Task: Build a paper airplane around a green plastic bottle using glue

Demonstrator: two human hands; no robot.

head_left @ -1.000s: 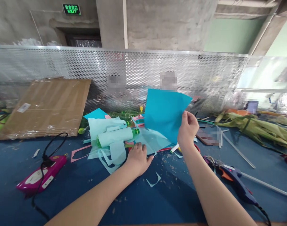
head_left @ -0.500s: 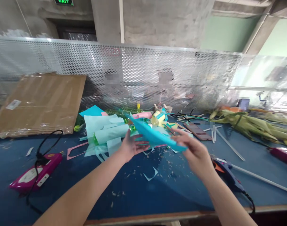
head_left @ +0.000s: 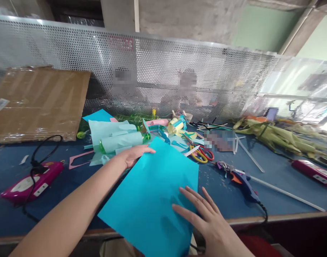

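A sheet of bright blue paper point(head_left: 152, 192) lies tilted in front of me, its near end reaching past the table's edge. My left hand point(head_left: 136, 154) grips its upper left edge, thumb on top and the other fingers hidden underneath. Over the lower right part of the sheet, my right hand point(head_left: 203, 214) is spread with its fingers apart; whether the fingertips touch the paper I cannot tell. Beyond the sheet lie yellow-and-red-handled scissors point(head_left: 202, 155) and a green bottle wrapped in pale blue paper point(head_left: 123, 143).
On the right lies a blue glue gun point(head_left: 245, 184) with a long white glue stick. Magenta power strips point(head_left: 36, 182) sit at both sides. Cardboard point(head_left: 42, 103) leans at back left, before a perforated metal screen point(head_left: 158, 64). Dried husks point(head_left: 276, 137) lie at back right. People sit behind the screen.
The blue paper has come nearer and turned from almost edge-on to facing me. My right hand has moved down toward me and spread its fingers; the scissors now show.
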